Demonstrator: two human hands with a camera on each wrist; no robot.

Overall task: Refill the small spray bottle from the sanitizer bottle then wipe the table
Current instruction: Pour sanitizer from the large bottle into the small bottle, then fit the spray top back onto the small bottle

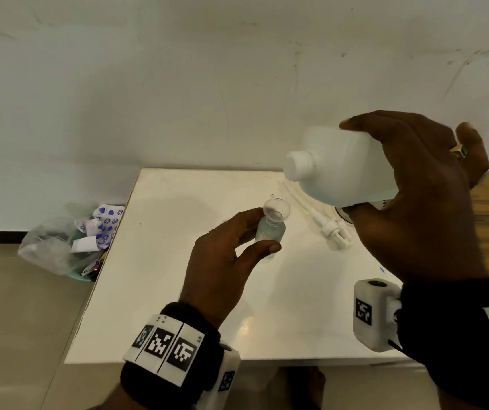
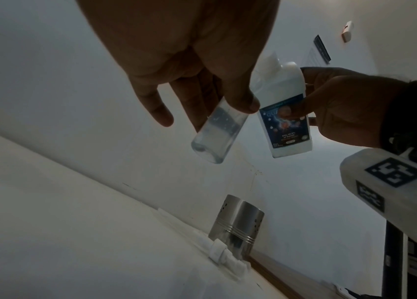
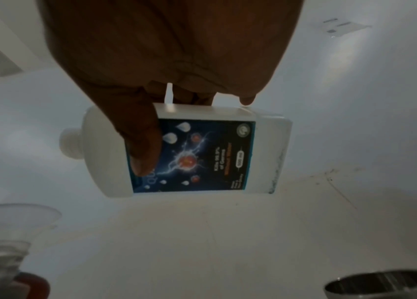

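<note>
While the pour looks midway or just paused, the left hand pinches the small spray bottle between thumb and fingertips, lifted off the white table, with a clear funnel seated in its neck. Left wrist view shows clear liquid in it, roughly part full, exact level hard to tell. Right hand grips the sanitizer bottle, fingers wrapped over the top and thumb pressed on the blue label, bottle tipped about sideways, open neck pointing left, up and right of the funnel, not touching it. No stream visible between neck and funnel. Sprayer heads with tubes lie on the table right of the small bottle, beside a steel holder near the far wall. Judgement: refill partly done; left to do are topping up, pulling the funnel, refitting the sprayer, capping the big bottle, then wiping. No wipe cloth clearly in view; bin with wrappers sits left of the table.
</note>
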